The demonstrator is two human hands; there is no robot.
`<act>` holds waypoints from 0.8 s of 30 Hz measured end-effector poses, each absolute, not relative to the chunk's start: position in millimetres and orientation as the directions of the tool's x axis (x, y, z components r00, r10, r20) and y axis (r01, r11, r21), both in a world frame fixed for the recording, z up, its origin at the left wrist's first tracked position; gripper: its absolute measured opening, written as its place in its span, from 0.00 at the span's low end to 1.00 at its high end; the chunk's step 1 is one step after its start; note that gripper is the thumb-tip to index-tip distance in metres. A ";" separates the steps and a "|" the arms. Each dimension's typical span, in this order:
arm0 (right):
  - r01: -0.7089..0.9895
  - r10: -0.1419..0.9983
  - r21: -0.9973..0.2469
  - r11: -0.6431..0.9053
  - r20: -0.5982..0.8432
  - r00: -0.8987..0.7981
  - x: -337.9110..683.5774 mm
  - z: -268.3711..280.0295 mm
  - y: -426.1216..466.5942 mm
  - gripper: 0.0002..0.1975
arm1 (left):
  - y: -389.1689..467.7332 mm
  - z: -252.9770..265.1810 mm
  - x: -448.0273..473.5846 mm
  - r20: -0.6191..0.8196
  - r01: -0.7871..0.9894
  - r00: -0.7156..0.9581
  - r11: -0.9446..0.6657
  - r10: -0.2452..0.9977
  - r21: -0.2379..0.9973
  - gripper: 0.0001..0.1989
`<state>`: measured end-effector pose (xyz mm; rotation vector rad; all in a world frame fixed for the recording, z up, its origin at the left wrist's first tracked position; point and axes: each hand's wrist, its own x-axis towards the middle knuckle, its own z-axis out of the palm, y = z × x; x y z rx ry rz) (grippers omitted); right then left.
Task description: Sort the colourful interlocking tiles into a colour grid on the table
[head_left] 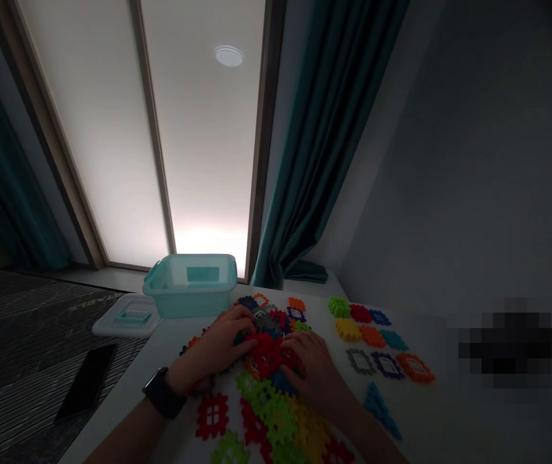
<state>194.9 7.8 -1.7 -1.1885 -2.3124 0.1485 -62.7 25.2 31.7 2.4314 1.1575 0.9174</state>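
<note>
A pile of colourful notched plastic building tiles lies on the white table, with both my hands over it. My left hand [225,340], with a dark watch [163,392] on its wrist, rests over the pile's left side. Its fingers are bent and apart from the thumb, which touches the red tiles [262,353]. On the right side, my right hand [315,372] has its fingers and thumb around a red tile [293,358]; its lower edge is partly hidden. Nearer me lie green tiles [278,417], yellow tiles [308,430] and a red window tile [212,415].
Tiles sorted by colour, such as a green stack [339,307] and an orange window tile [415,367], stand in rows at right. Blue tiles [380,409] lie nearer. A teal bin [193,303] stands behind, its lid [125,316] beside it. A phone [87,380] lies left.
</note>
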 end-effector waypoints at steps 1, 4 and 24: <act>0.727 0.785 -0.328 0.602 0.412 -0.464 196.6 -2.8 8.6 0.09 | 28.4 29.6 -56.7 0.420 0.586 0.462 -0.625 0.781 0.516 0.03; 0.742 0.795 -0.330 0.584 0.419 -0.440 200.1 -5.6 10.3 0.09 | 35.0 21.5 -41.5 0.415 0.592 0.433 -0.600 0.800 0.539 0.04; 0.663 0.813 -0.503 0.554 0.499 -0.301 199.7 -17.9 6.2 0.03 | 24.3 -12.1 -22.9 0.554 0.519 0.371 -0.661 0.745 0.542 0.05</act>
